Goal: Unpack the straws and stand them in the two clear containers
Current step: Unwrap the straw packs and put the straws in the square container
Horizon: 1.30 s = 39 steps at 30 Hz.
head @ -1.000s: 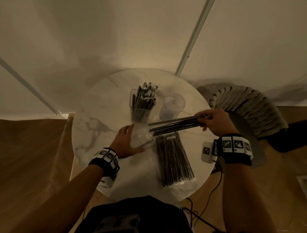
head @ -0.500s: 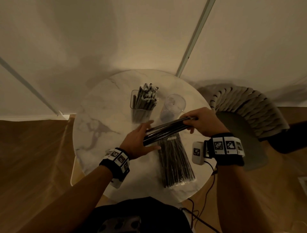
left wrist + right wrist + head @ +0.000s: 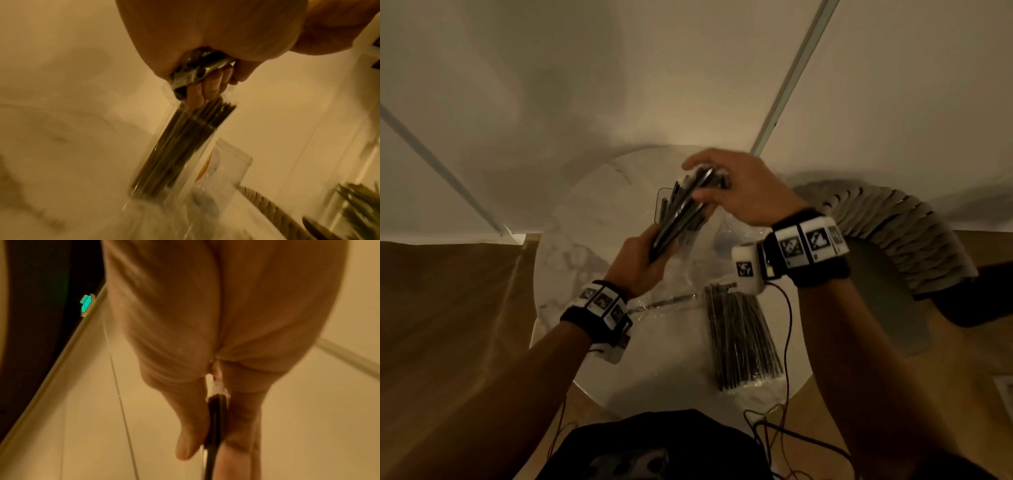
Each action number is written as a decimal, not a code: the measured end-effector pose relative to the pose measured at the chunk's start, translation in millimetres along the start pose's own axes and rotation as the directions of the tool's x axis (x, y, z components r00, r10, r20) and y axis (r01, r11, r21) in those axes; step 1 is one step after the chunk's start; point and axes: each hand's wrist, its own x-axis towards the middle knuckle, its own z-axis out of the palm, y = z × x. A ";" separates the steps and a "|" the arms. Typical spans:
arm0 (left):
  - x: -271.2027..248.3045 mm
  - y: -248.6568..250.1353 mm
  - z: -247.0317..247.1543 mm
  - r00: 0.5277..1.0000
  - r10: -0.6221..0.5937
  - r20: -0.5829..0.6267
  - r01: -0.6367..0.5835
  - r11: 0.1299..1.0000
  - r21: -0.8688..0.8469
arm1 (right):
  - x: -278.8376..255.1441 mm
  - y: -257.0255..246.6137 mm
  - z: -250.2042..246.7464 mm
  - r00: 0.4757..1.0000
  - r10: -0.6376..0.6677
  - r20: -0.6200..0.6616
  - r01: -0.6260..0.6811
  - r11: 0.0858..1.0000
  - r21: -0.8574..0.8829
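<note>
Change: since half a second ago the bundle of straws [image 3: 681, 212] has swung from near level, low over the table [image 3: 571, 260], to steeply tilted, its top end toward 12 o'clock; both hands have risen with it.
Left hand [image 3: 643, 263]: curled round the bundle's lower end; the left wrist view shows its fingers [image 3: 207, 87] wrapped over the straw tips.
Right hand [image 3: 739, 188]: closed on the bundle's upper end, thumb and fingers pinching it.
Meaning: judged, the bundle is being stood upright for lowering into a container; none of it has entered yet.
Straws: dark, thin, straight, glossy, pressed together; whether a clear sleeve is on this bundle cannot be told.
Filled container [image 3: 664, 205]: at 12 o'clock on the table, behind the raised bundle, already holding dark straws.
Second container [image 3: 726, 236]: clear, at about 1 o'clock, mostly hidden by the right wrist.
Wrapped pack [image 3: 743, 339]: unopened, flat on the table at 5 o'clock.
Loose wrapper [image 3: 667, 301]: crumpled clear film at the table's centre.
</note>
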 end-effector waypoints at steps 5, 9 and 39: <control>43.2 14.6 -31.9 0.989 0.020 -0.148 -0.029 0.998 -0.054 | 42.8 -41.7 -17.9 0.978 -0.145 -0.150 0.147 0.989 0.002; 77.5 23.7 -42.7 0.969 -0.004 -0.247 0.008 1.000 0.015 | 70.6 -50.6 -32.4 0.962 -0.149 -0.228 0.132 0.987 -0.087; 67.4 -49.0 10.6 0.982 -0.188 0.029 0.171 0.937 0.306 | 112.2 53.0 47.3 0.996 -0.084 -0.032 0.052 0.830 -0.555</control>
